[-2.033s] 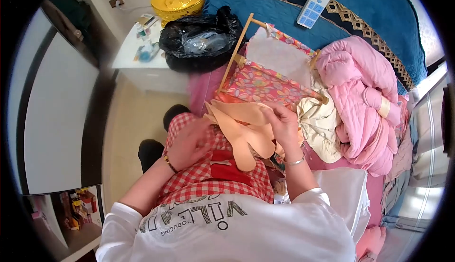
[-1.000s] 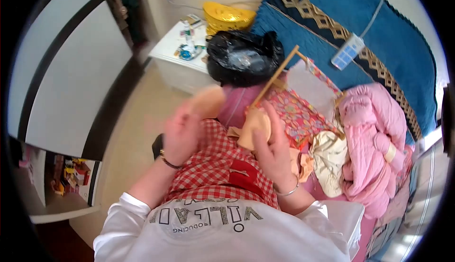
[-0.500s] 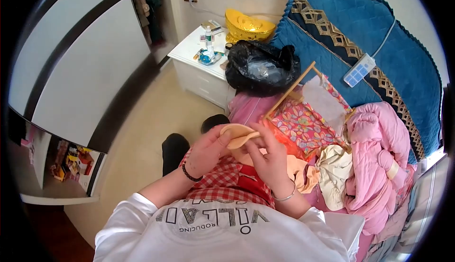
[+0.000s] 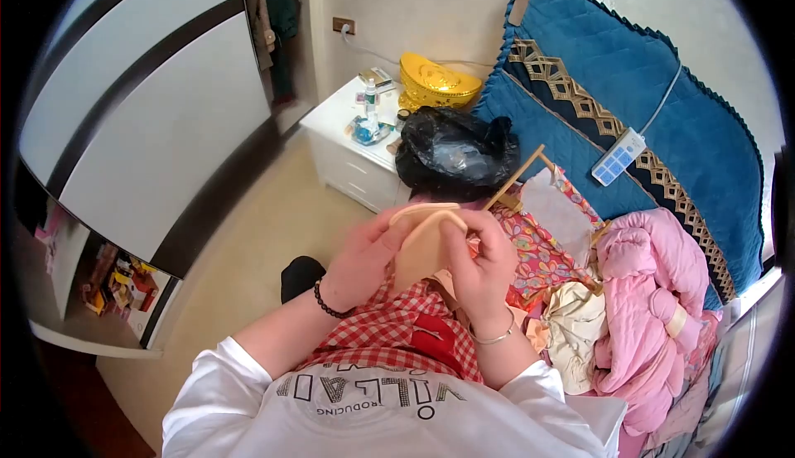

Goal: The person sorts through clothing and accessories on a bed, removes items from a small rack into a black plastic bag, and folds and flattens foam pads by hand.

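A peach-coloured piece of soft, thick-edged material [image 4: 424, 253] hangs between my hands in front of my lap; its exact kind I cannot make out. My left hand [image 4: 358, 266], with a dark bead bracelet on its wrist, grips the left edge. On the other side my right hand [image 4: 482, 261], wearing a thin bangle, pinches the top right edge between thumb and fingers. Below lies the red checked cloth [image 4: 373, 325] over my lap, with a solid red patch.
To the right lie a cream cloth [image 4: 573, 325], a pink quilted garment [image 4: 642, 292] and a floral cloth on a wooden frame [image 4: 542, 247]. A black plastic bag [image 4: 455, 147] sits ahead, beside a white nightstand [image 4: 352, 164] with a gold ingot-shaped box [image 4: 439, 81].
The peach piece has been turned and raised, so its broad face now hangs down between my hands. Both hands have moved slightly, and the head view has tilted up.
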`<state>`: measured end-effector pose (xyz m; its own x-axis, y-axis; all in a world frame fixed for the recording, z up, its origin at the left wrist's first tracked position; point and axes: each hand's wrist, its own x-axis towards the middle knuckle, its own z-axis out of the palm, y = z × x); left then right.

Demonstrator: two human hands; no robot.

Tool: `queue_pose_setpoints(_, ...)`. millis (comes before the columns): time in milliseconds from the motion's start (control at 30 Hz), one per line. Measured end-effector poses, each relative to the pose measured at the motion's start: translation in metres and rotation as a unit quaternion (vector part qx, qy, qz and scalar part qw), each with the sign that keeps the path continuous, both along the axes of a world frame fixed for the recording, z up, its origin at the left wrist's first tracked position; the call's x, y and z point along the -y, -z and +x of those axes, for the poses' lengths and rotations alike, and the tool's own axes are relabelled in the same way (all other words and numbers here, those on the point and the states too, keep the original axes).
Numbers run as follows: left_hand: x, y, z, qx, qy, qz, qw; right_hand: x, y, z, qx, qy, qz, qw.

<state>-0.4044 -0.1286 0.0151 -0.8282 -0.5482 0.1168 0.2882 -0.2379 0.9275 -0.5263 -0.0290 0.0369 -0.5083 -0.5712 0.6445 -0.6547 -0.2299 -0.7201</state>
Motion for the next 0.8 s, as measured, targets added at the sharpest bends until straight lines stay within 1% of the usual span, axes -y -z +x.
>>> queue_pose_setpoints(33,-0.001,-0.002,0.0,-0.002,0.0,0.0,1.0,0.003,0.005,-0.002,-0.002,0.0,0.0,1.0)
queue_pose_setpoints(100,-0.002,-0.003,0.002,-0.069,0.049,0.088,0.993,0.006,0.015,-0.002,0.013,-0.01,-0.03,0.999)
queue_pose_setpoints(133,-0.003,0.001,0.004,-0.067,0.046,0.091,0.993,0.006,0.019,0.0,0.015,-0.013,-0.027,0.999)
queue_pose_setpoints(200,-0.007,0.009,0.004,-0.083,0.062,0.148,0.984,0.005,0.028,0.004,0.043,0.022,-0.021,0.999)
queue_pose_setpoints(233,-0.01,0.009,0.003,-0.083,0.063,0.15,0.983,0.005,0.032,0.004,0.043,0.023,-0.019,0.999)
queue_pose_setpoints(300,-0.017,0.006,0.002,-0.064,0.007,-0.025,0.998,0.006,0.039,0.006,0.145,0.033,-0.024,0.989)
queue_pose_setpoints(333,-0.019,0.006,0.0,-0.064,0.009,-0.024,0.998,0.005,0.04,0.007,0.145,0.034,-0.023,0.989)
queue_pose_setpoints(400,-0.022,0.006,-0.002,-0.045,-0.024,-0.143,0.988,0.005,0.042,0.009,0.173,0.025,-0.042,0.984)
queue_pose_setpoints(433,-0.021,0.007,-0.001,-0.045,-0.023,-0.143,0.988,0.005,0.043,0.009,0.173,0.026,-0.041,0.984)
queue_pose_setpoints(500,-0.012,0.011,0.002,0.024,-0.009,-0.017,1.0,0.007,0.043,0.007,0.143,0.019,-0.045,0.989)
queue_pose_setpoints(633,0.008,0.006,0.005,0.016,0.009,-0.017,1.0,0.006,0.03,-0.001,0.105,-0.006,-0.016,0.994)
queue_pose_setpoints(700,0.018,0.009,0.001,0.024,0.052,-0.091,0.994,0.001,0.03,-0.004,0.156,-0.144,0.064,0.975)
queue_pose_setpoints(733,0.019,0.009,0.0,0.025,0.053,-0.089,0.994,0.002,0.028,-0.002,0.158,-0.144,0.066,0.975)
queue_pose_setpoints(800,0.018,0.008,-0.004,-0.015,0.044,-0.053,0.998,0.008,0.02,-0.001,0.164,-0.097,0.042,0.981)
